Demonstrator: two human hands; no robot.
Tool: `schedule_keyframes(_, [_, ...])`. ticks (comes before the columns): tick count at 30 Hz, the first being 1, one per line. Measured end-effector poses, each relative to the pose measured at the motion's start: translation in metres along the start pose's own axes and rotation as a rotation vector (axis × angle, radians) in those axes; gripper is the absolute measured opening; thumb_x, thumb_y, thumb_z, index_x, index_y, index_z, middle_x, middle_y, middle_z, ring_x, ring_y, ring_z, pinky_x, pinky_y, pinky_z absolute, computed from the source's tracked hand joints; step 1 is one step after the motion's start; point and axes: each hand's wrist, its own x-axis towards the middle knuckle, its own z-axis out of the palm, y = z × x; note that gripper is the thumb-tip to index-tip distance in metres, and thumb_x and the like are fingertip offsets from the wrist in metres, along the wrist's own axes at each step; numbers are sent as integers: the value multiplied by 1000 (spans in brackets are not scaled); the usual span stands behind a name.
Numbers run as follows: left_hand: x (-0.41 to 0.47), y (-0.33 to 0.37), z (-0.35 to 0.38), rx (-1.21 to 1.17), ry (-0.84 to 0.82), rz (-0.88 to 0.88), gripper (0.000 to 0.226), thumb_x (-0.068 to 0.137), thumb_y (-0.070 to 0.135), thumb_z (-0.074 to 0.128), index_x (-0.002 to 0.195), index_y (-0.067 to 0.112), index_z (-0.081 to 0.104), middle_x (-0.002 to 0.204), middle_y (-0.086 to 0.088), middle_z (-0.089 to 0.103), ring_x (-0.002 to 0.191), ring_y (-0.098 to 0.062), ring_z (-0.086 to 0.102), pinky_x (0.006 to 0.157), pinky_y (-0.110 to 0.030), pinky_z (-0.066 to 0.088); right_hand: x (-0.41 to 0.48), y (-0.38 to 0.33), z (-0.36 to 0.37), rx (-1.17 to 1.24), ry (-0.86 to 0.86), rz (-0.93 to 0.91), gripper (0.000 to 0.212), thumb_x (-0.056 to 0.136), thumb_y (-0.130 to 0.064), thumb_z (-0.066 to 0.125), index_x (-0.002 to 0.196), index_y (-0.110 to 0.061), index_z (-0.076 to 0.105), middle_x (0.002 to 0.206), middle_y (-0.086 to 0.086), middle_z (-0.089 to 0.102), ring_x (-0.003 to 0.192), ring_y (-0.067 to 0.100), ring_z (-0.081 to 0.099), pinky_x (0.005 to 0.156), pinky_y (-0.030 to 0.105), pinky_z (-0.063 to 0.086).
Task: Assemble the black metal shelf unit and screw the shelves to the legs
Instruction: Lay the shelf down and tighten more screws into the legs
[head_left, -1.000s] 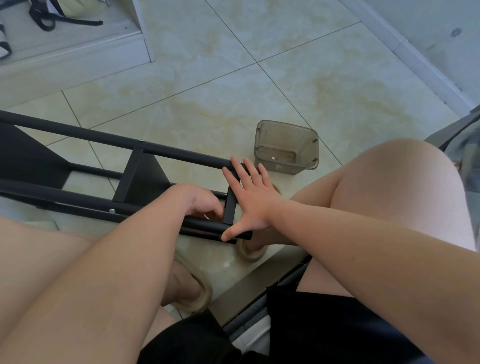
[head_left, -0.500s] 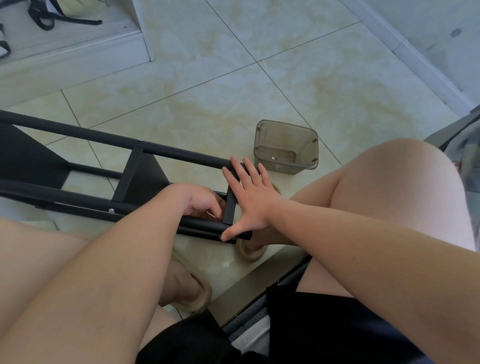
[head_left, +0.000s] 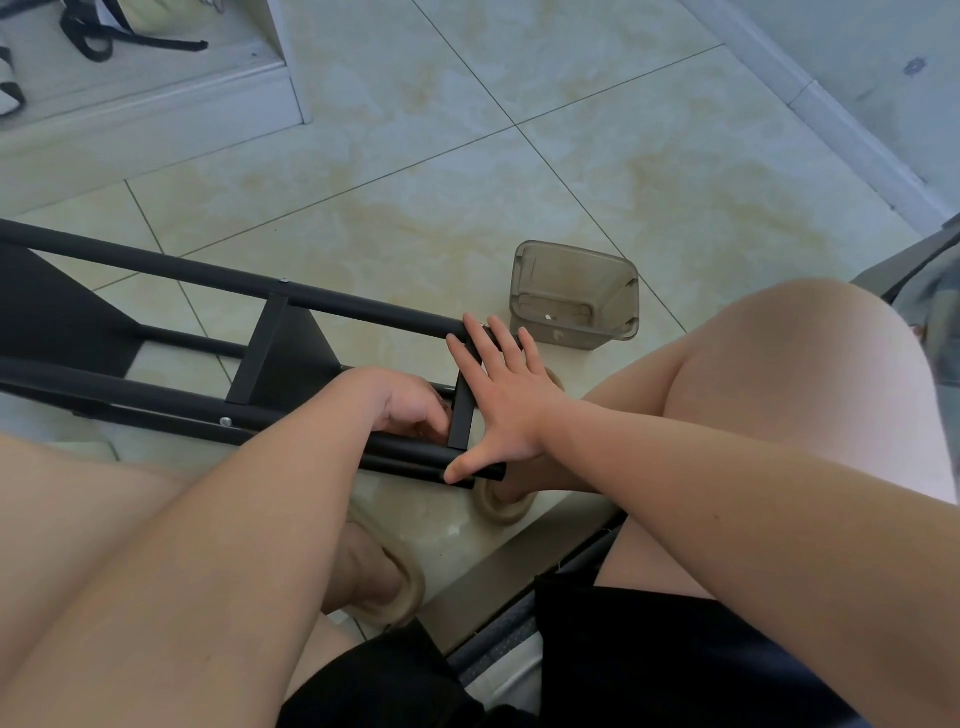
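- Two hands meet at the right end of the black shelf unit (head_left: 291, 358); it lies on its side on the tiled floor (head_left: 519, 182), legs running left to right
- right hand (head_left: 506, 400) is released and flat, fingers spread against the end shelf (head_left: 462, 415); thumb touches the near leg (head_left: 156, 397), fingertips reach the far leg (head_left: 208, 273)
- left hand (head_left: 410, 408) sits inside the frame just left of that end shelf, fingers curled under; whether it grasps anything I cannot tell
- one screw head (head_left: 225, 422) shows on the near leg, another (head_left: 283, 281) on the far leg
- smoky plastic tub (head_left: 574, 296) stands on the floor near the far leg's end; beige slippers (head_left: 395, 587) are on both feet
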Motion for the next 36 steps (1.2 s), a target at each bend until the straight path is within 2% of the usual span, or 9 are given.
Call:
schedule_keyframes(4, [-3,2,-2,-75,11,16,23,83,-11,55,97,2,68,84,-9,71,71,-17,67,65,-22,53,4,3,-4,-5,-13,-20,155,50,-102,51,158,-18,-21,162,8,-36,149,34,-33,118,54,-20])
schedule_keyframes(10, [-10,14,-18,54,396,18,22,86,10,58,97,18,75,97,2,77,94,-18,72,98,-38,53,32,16,-31,-80,-37,-75,155,51,-98,57,160,-17,-18,164,10,-31,151,35,-28,122,56,-13])
schedule_keyframes(15, [-27,21,-44,318,622,0,25,91,22,59,100,4,74,104,-15,72,99,-31,65,93,-41,52,73,32,-62,-121,-67,-124,153,52,-95,62,160,-18,-16,164,8,-30,151,32,-27,122,52,-13])
schedule_keyframes(18, [-43,23,-67,431,649,-36,33,98,29,52,97,2,70,94,-13,67,93,-32,61,73,-34,46,94,45,-81,-103,-75,-143,146,58,-87,67,161,-19,-12,166,2,-27,153,26,-23,124,48,-10])
schedule_keyframes(20, [-57,23,-86,477,682,-42,36,102,33,46,97,5,69,90,-8,63,87,-27,57,63,-31,38,112,55,-92,-40,-64,-155,134,70,-72,73,162,-20,-9,167,-3,-22,156,21,-12,127,44,0])
schedule_keyframes(23, [-73,28,-115,491,753,-28,30,101,34,51,117,15,68,114,-3,66,101,-22,58,79,-29,40,139,66,-108,79,-50,-138,114,83,-53,74,163,-26,-2,167,-16,-16,155,15,13,122,38,23])
schedule_keyframes(26, [-80,36,-139,605,764,-83,34,98,34,57,128,18,62,123,-2,64,107,-23,56,83,-31,42,165,73,-128,85,-60,-95,106,85,-55,72,162,-37,2,164,-29,-12,149,15,31,110,39,39])
schedule_keyframes(30, [-80,26,-167,892,886,-183,63,89,46,62,145,25,40,148,-6,41,135,-31,36,104,-45,36,196,79,-148,-53,21,-26,99,86,-68,64,161,-37,7,166,-22,13,141,19,44,96,40,44])
schedule_keyframes(36, [-80,21,-195,570,925,-476,142,66,69,78,156,16,-19,165,-14,-10,148,-39,16,115,-50,27,205,98,-138,114,-106,59,69,88,-61,67,143,-26,44,113,-3,64,103,21,61,84,37,48])
